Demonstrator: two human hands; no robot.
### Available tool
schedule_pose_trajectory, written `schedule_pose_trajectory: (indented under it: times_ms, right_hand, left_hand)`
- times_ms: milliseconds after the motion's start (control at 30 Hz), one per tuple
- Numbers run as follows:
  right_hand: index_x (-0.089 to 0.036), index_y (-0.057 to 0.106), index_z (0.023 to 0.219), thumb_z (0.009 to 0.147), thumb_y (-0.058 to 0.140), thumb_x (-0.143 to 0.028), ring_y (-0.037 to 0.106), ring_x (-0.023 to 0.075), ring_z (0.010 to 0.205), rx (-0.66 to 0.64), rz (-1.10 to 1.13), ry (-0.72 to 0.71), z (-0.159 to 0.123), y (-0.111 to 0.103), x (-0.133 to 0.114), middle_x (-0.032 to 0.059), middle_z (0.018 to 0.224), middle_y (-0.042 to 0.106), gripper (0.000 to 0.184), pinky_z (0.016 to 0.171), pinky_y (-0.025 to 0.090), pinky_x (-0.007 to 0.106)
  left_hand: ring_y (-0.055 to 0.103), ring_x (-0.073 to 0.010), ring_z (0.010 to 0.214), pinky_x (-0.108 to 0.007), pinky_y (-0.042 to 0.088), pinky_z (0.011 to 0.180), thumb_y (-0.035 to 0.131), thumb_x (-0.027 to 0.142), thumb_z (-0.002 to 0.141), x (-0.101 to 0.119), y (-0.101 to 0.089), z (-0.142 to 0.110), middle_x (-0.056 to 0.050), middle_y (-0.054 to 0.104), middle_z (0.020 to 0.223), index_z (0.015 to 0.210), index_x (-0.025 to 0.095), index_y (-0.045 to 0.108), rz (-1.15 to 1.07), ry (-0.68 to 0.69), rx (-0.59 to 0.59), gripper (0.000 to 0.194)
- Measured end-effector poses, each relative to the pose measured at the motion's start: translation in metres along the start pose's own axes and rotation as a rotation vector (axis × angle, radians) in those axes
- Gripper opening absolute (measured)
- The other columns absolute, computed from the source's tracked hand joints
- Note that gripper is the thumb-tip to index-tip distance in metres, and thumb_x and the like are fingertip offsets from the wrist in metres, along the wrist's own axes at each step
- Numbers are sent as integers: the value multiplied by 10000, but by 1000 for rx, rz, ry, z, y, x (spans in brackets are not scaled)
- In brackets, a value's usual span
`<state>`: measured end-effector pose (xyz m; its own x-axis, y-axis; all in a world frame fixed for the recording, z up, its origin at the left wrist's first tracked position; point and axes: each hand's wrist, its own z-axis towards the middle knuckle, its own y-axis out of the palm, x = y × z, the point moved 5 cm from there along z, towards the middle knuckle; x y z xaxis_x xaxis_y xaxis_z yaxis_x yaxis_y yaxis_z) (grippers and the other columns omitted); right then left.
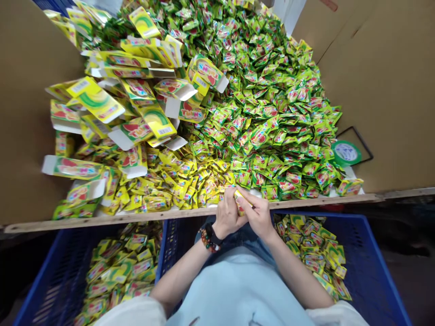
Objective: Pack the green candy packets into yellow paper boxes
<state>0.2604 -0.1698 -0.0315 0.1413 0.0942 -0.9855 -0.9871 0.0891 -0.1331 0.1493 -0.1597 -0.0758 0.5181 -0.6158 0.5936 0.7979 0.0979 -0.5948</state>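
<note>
Both hands meet at the wooden front edge of the table. My left hand (227, 215), below a beaded bracelet and a dark band, is closed around one side of a small yellow candy box (239, 196). On its other side my right hand (259, 213) is closed too, fingers pressed against the box. Most of the box is hidden by the fingers. Just beyond the hands lie small yellow candy packets (204, 181), and behind them rises a large heap of green candy packets (265, 108) with red fruit prints.
Unfolded yellow cartons (98, 102) with open white flaps pile up on the left. Cardboard walls (380, 90) flank the heap. A roll of green tape (346, 153) is at right. Below the table edge (136, 216), blue crates (370, 253) hold many filled boxes (118, 271).
</note>
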Motion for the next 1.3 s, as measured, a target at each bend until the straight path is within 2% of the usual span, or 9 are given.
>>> schedule_pose_trajectory:
  times_ms: [133,367,533,600,667,800,933,1167,1300]
  right_hand:
    - [-221,656,1253,932,553,-328,660,267,1157,11,-67,-20,2,1,0,66,1240,686,353,1021,526,443]
    - [-261,591,1337,941,512,-241,619,235,1221,-91,-257,-334,-4,8,-6,56,1306,655,404,1038,523,397]
    - [-241,724,1150,908,515,-217,751,246,871,-32,-653,-117,-32,-57,-10,92,1014,777,320,769,603,361]
    - [-221,782,955,861,577,-221,747,290,755,0,-979,55,-40,-89,-5,125,833,780,225,688,589,400]
    - [-193,779,918,843,610,-240,736,332,844,-32,-1125,80,-36,-98,1,162,886,772,191,736,580,450]
    - [-135,629,1275,872,533,-150,556,310,1265,-125,-977,-154,8,-43,12,172,1325,628,415,1054,450,489]
    - [-69,547,1350,834,512,-47,494,349,1306,-168,-986,-167,47,6,25,220,1345,597,518,1103,342,567]
    - [-212,705,1112,900,452,-104,656,249,1018,-148,-628,-224,36,-18,29,98,1055,732,347,941,487,444]
    - [-232,706,1094,928,426,-173,654,210,939,-94,-418,-191,33,-27,13,89,1045,660,331,820,540,351]
  left_hand:
    - [569,-295,1142,-429,539,862,515,437,870,1,-3,1,-183,543,1205,1425,135,271,-8,9,41,677]
    - [643,-279,994,-420,544,796,413,336,900,1,1,-3,-199,575,1189,1419,126,271,24,-45,-32,578]
    - [578,-286,1096,-407,521,879,553,618,829,1,-26,22,-151,565,1212,1375,166,415,30,21,-192,722]
    - [572,-268,1049,-389,507,865,550,511,887,-15,-43,40,-125,596,1150,1267,198,555,168,-51,-185,493]
    - [548,-269,1011,-375,495,810,505,350,935,-33,-55,61,-116,622,1087,1134,217,652,331,-107,-172,282]
    - [496,-298,1002,-392,467,751,567,201,862,-51,-48,99,-125,615,1166,1046,213,706,513,-3,-316,230]
    - [498,-294,970,-413,447,775,622,146,777,-57,-37,113,-124,641,1063,949,192,728,578,51,-449,207]
    - [537,-230,932,-381,444,841,507,217,906,-55,-46,112,-81,645,913,849,178,687,339,2,-339,193]
    - [550,-211,1001,-358,462,873,428,145,925,-48,-47,109,-103,612,1143,1065,167,636,283,20,-330,252]
